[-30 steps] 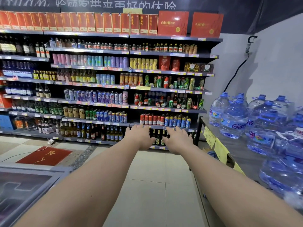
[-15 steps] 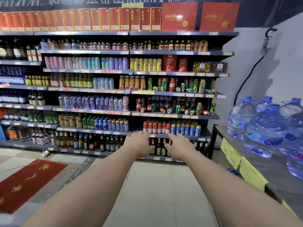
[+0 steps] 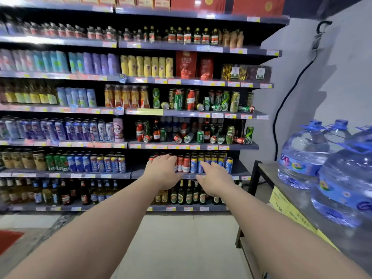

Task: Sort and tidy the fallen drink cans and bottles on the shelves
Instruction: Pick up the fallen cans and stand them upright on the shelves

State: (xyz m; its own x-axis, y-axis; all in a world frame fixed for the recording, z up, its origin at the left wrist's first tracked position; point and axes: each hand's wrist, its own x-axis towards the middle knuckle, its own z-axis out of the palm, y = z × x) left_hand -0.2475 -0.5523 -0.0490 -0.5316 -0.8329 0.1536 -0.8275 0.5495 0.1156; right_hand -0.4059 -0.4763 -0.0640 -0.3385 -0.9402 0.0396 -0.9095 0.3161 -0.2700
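Two right-hand shelves hold jumbled drinks. On the upper messy shelf (image 3: 213,114) several green and red cans lie on their sides, one fallen green can (image 3: 246,108) at its right end. The lower messy shelf (image 3: 201,146) has tipped red cans (image 3: 239,140) among upright bottles and cans. My left hand (image 3: 163,171) and my right hand (image 3: 216,179) reach forward with fingers spread, both holding nothing, in front of a neat row of red and blue cans (image 3: 193,164), well short of the shelves.
A table (image 3: 281,185) at the right carries large blue water jugs (image 3: 302,156) and yellow price tags. Tidy rows of cans and bottles fill the left shelving (image 3: 64,175). Pale floor tiles (image 3: 177,244) lie ahead, with a red mat (image 3: 9,239) at lower left.
The view has moved closer to the shelves, which now fill more of the frame. Both hands stay stretched forward and holding nothing, now seen against the red and blue can row.
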